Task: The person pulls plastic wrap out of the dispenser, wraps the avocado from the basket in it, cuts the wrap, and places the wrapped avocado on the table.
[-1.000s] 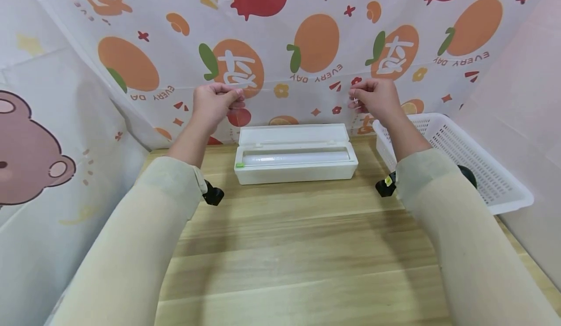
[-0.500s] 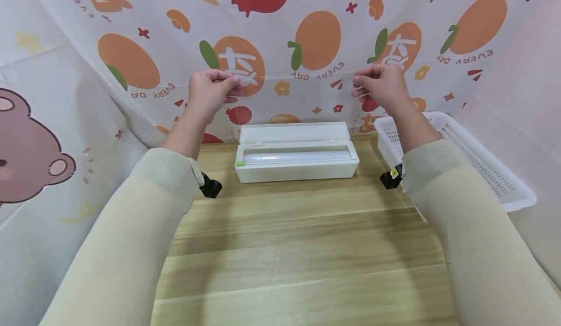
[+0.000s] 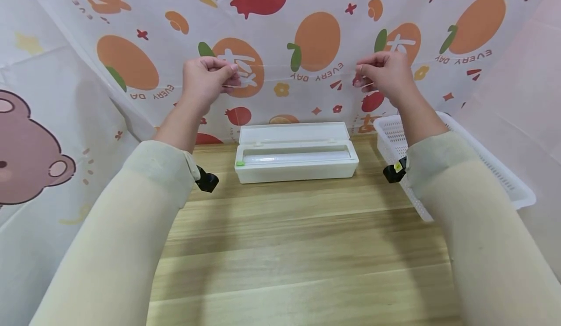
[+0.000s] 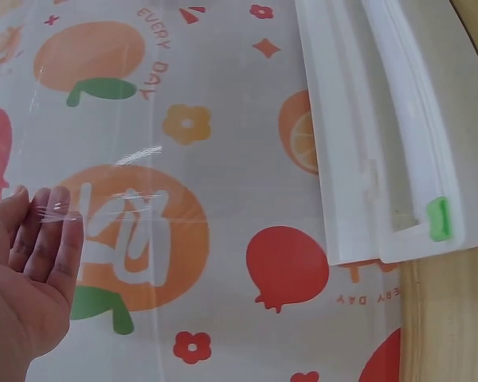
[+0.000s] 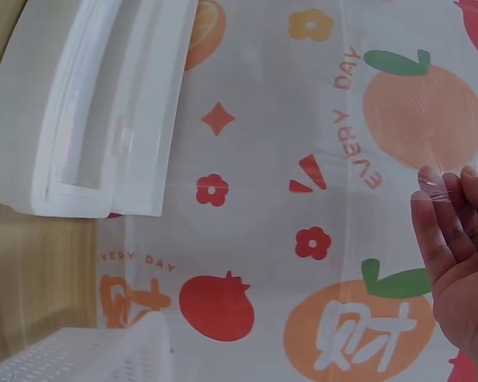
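Observation:
A sheet of clear plastic wrap stretches between my two raised hands, showing mainly as glare and fine creases. My left hand pinches one corner between thumb and fingers. The other corner is pinched by my right hand, level with the left. Below and between them, a white plastic wrap dispenser sits at the back of the table. Its lid is up, and a roll of wrap lies inside. A small green slider is at the dispenser's left end.
A white perforated basket stands on the right, partly behind my right forearm. The wooden table extends toward me. A fruit-print sheet hangs close behind the dispenser, and pale sheets line both sides.
Both hands have risen and moved slightly apart, still pinching the wrap. The dispenser and basket have stayed in place.

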Demonstrator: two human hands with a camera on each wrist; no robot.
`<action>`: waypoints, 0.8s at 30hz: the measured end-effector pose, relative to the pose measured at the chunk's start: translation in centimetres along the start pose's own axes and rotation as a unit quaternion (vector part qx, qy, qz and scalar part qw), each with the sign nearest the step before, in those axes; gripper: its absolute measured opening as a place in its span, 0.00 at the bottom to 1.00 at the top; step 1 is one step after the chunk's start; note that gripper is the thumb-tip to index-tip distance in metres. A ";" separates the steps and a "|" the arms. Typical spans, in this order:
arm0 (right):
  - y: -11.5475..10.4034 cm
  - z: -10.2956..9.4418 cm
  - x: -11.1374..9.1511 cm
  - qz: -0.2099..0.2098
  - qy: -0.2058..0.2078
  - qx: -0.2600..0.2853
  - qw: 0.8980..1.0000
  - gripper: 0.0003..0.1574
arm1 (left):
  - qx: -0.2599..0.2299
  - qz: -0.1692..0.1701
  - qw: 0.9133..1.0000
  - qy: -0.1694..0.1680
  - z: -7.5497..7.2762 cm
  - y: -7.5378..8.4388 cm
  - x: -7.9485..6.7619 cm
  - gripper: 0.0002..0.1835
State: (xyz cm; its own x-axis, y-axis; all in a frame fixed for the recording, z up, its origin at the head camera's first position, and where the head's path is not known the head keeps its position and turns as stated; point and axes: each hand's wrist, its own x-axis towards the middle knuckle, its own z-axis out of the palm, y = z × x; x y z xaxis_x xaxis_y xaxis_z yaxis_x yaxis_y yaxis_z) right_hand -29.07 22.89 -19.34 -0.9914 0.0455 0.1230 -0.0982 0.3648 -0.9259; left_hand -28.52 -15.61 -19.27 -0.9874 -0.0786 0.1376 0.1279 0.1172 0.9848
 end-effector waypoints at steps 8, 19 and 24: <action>-1.2 -0.4 -0.1 0.000 0.003 0.019 1.000 0.24 | -0.005 0.003 1.000 0.003 -0.1 1.1 0.1 0.17; -2.4 -0.9 -0.4 -0.018 0.015 0.033 0.999 0.22 | -0.012 0.010 1.000 0.002 -0.3 2.4 -0.2 0.19; -3.1 -0.9 -0.7 -0.035 0.016 0.040 0.998 0.23 | -0.019 0.014 1.000 0.005 -0.4 3.0 -0.2 0.18</action>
State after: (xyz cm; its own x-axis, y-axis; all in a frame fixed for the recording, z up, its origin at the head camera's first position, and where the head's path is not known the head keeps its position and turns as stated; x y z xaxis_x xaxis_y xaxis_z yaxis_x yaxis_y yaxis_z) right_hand -28.04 22.60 -16.26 -0.9788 0.0530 0.1978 -0.1741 0.2932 -0.9401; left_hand -27.94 -15.64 -16.30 -0.9823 -0.0867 0.1662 0.1593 0.0815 0.9839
